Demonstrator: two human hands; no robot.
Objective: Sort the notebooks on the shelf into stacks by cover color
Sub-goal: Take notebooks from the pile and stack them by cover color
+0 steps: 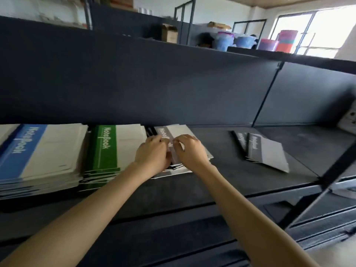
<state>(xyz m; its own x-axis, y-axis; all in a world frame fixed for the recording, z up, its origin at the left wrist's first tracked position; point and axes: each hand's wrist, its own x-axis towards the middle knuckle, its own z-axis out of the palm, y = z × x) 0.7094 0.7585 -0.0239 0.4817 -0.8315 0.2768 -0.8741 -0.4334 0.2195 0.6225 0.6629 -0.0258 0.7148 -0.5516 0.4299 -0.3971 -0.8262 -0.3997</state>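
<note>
Shelf [231,170], dark, with a dark upper board [154,83] close over it. Holdings, left to right. Blue stack [38,151]: far left, the tallest, covers white with a blue band lettered "NoteBook", edges a little uneven. Green stack [104,149]: just beside the blue, same cover with a green band, lower books fanned out toward me. Grey stack [181,130]: just beside the green, under both my grips, top cover white with a grey band, near edges ragged. Loose pair [269,151]: two grey-banded notebooks well apart to the right, lying flat and askew, one overlapping the other. My left grip [152,153]: on the spine side of the grey stack, fingers curled over the grey band, thumb down at the stack's near edge, so it clasps the top books. My right grip [189,151]: on the white part of the same cover, just beside the left, fingers bent with the tips on the cover; whether it pinches a book or only presses I cannot tell, as the view is blurred there. Both forearms reach in bare from the near side. Behind and above the shelving: cardboard box [169,33], plastic buckets [223,41] in blue and pink, bright window [317,29] at far right.
</note>
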